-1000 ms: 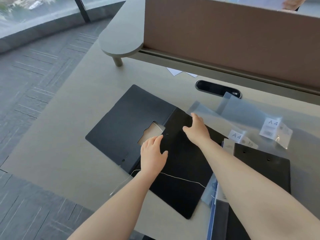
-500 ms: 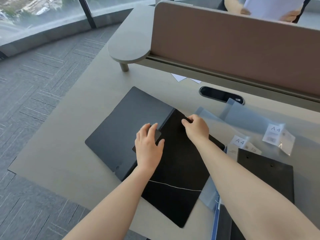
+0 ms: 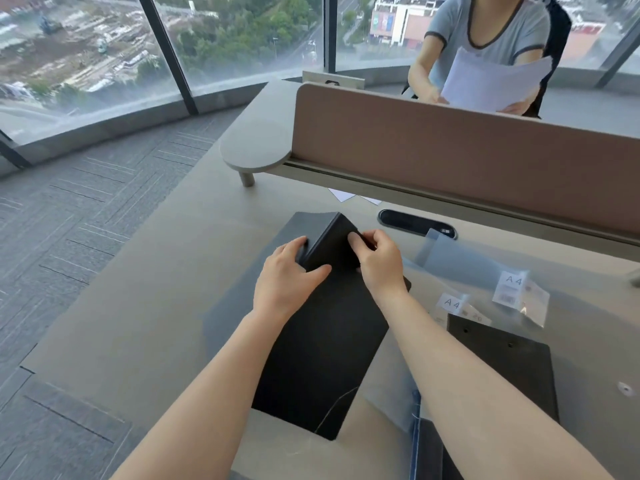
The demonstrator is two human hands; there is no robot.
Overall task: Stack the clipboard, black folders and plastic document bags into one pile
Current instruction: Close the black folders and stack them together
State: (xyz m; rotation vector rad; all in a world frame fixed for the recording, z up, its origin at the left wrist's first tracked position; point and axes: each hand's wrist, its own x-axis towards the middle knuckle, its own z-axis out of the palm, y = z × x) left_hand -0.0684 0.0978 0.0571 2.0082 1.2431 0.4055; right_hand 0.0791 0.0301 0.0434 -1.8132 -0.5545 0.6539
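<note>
Left hand (image 3: 287, 278): you are laying it on the upper left part of the black folder (image 3: 322, 341), fingers curling over the raised fold, thumb lying flat on the cover; you are pressing and hooking, not pinching.
Right hand (image 3: 379, 261): you are closing the fingers on the top right edge of the same folder, thumb side on the cover; how far the fingertips are going under, I cannot tell.
Folder position: it is lying slanted in the middle of the desk (image 3: 145, 306), with its far end lifted into a ridge between your hands and a grey flap (image 3: 235, 299) spreading to the left.
Other task things: the clipboard (image 3: 502, 362) is lying flat at the right, partly under your right forearm; the plastic document bags (image 3: 485, 268) with A4 labels are lying beyond it, near the folder.
Handling: the folder is looking thin, light and bendable, so I judge you should be holding it at two edges, as now, to keep it from sagging. The bags are probably slippery and limp; better to take them flat.
Hidden: the near edge of the clipboard and a blue-edged thing (image 3: 415, 441) at the bottom are cut off. A thin pale thread (image 3: 337, 407) is crossing the folder; what it belongs to is unclear.
</note>
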